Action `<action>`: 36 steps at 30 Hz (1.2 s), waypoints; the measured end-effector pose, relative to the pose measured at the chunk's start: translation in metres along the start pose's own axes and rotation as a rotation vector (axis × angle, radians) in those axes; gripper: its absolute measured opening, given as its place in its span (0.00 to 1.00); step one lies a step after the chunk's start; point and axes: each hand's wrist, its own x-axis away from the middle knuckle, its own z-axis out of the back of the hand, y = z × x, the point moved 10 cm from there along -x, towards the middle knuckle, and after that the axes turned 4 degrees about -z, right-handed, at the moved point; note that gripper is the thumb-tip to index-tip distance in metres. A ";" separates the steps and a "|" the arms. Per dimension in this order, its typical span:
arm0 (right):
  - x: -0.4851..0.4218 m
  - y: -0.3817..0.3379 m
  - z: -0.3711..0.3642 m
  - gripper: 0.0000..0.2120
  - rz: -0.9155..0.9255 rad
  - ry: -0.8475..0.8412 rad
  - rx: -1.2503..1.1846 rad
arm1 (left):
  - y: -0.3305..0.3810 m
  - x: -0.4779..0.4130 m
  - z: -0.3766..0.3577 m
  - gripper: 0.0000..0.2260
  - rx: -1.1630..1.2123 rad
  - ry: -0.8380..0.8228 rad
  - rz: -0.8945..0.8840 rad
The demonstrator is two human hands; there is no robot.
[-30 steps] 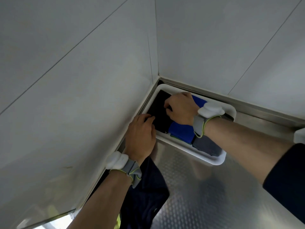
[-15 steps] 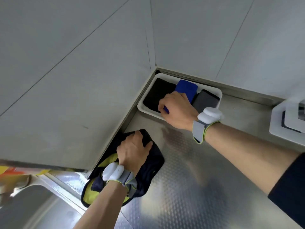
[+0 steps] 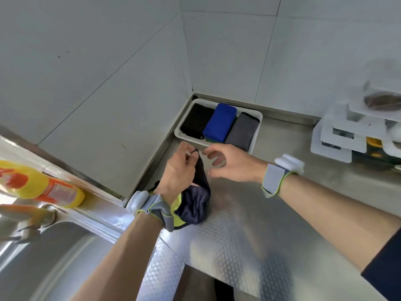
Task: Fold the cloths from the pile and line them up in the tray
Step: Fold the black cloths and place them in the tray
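A white tray sits in the counter's far corner with three folded cloths side by side: black, blue and grey. In front of it my left hand pinches a dark navy cloth and holds it up off the pile; a yellow-green cloth shows beneath it. My right hand hovers just right of the lifted corner, fingers spread, holding nothing.
The steel counter runs right and toward me. A sink with a tap lies at the lower left, a yellow and orange bottle on its ledge. Stacked white holders stand at the far right. Tiled walls close the corner.
My right hand has left the tray and come toward the pile, now open. My left hand has lifted the navy cloth off the pile. The view has pulled back.
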 end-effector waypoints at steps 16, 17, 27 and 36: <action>0.151 0.011 0.067 0.05 -0.076 0.472 -0.109 | 0.147 0.064 -0.015 0.17 0.395 -0.142 -0.103; 0.162 0.011 0.073 0.06 -0.074 0.506 -0.116 | 0.153 0.068 -0.017 0.23 0.337 -0.174 -0.109; 0.240 0.010 0.118 0.10 -0.141 0.533 -0.117 | 0.221 0.083 -0.038 0.10 -0.146 -0.218 -0.397; 0.289 0.059 0.133 0.11 -0.333 0.406 0.227 | 0.274 0.094 -0.046 0.08 -0.162 -0.304 -0.561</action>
